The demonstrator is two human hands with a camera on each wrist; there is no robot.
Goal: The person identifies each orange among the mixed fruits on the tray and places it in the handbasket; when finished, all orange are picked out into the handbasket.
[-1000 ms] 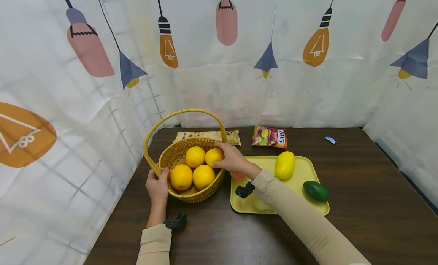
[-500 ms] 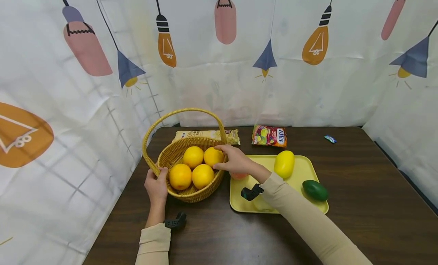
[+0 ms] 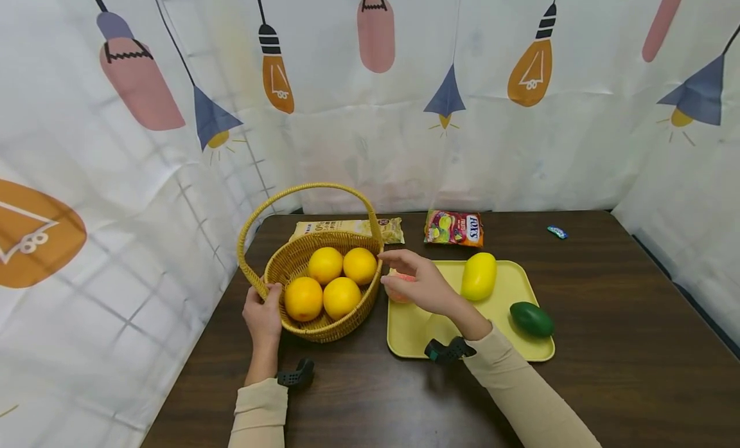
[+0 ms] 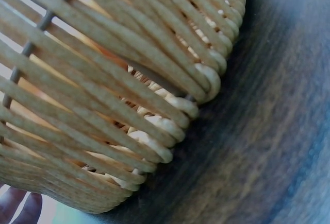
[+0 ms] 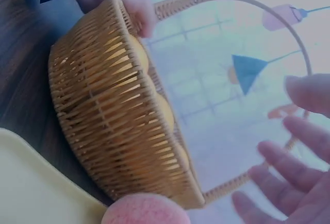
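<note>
A woven basket [image 3: 332, 329] with a tall arched handle holds several oranges [image 3: 341, 298]. At its left side, by the foot of the handle, my left hand [image 3: 263, 316] grips the rim, thumb on the inner side. My right hand [image 3: 424, 284] is just right of the basket, over a yellow tray [image 3: 405, 339], with fingers spread and nothing held. Partly behind that hand, a pink peach [image 3: 399, 292] lies at the tray's left edge. In the right wrist view the peach [image 5: 147, 211] sits beside the basket [image 5: 103, 95], below my spread fingers [image 5: 286, 165].
The tray also bears a yellow mango-like fruit [image 3: 478, 276] and a dark green avocado-like fruit [image 3: 532, 319]. Along the table's back edge lie a long cream packet [image 3: 347, 227], a red Fox's sweets bag [image 3: 453, 228] and a small blue wrapped sweet [image 3: 557, 231]. A printed curtain [image 3: 370, 139] stands behind.
My right hand has let go of the far right orange in the basket and drawn back to the right, over the tray. The left hand keeps its grip on the rim.
</note>
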